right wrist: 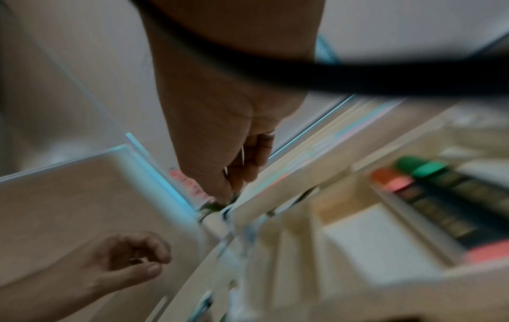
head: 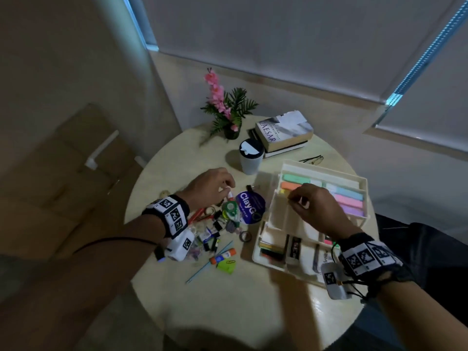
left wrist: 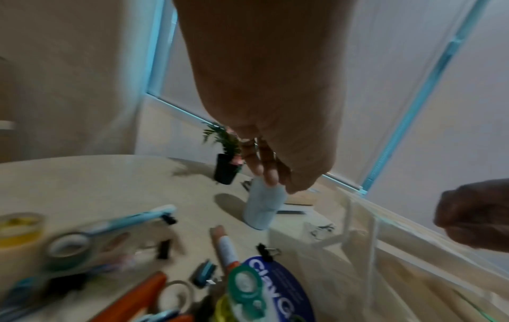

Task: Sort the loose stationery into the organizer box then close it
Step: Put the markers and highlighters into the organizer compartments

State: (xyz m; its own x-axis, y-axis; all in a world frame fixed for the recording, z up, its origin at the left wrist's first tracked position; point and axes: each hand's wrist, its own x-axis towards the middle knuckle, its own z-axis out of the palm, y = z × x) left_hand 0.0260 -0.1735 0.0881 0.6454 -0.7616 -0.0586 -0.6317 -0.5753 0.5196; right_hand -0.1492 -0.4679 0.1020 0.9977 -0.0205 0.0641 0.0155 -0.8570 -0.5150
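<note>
The open cream organizer box (head: 329, 171) sits at the table's right, with pastel highlighters (head: 350, 196) in its back tray and notes and erasers in the front cells. Loose stationery (head: 217, 229) lies piled to its left: a purple ClayGo pack (head: 250, 206), green correction tape (head: 230, 207), a glue stick (head: 222, 257), clips and tape rolls. My left hand (head: 225, 190) hovers with loosely curled fingers (left wrist: 265, 174) just above a white marker (left wrist: 224, 246), holding nothing. My right hand (head: 295, 198) is over the box's left cells, its fingers (right wrist: 253, 161) pinching what looks like a thin paper clip (right wrist: 242, 152).
A lidded cup (head: 250, 158), stacked books (head: 283, 135), a potted plant (head: 228, 110) and glasses (head: 312, 160) stand at the back of the round table (head: 228, 312). The clear box lid (left wrist: 358, 239) lies open between the pile and the box. Both wrist views are blurred.
</note>
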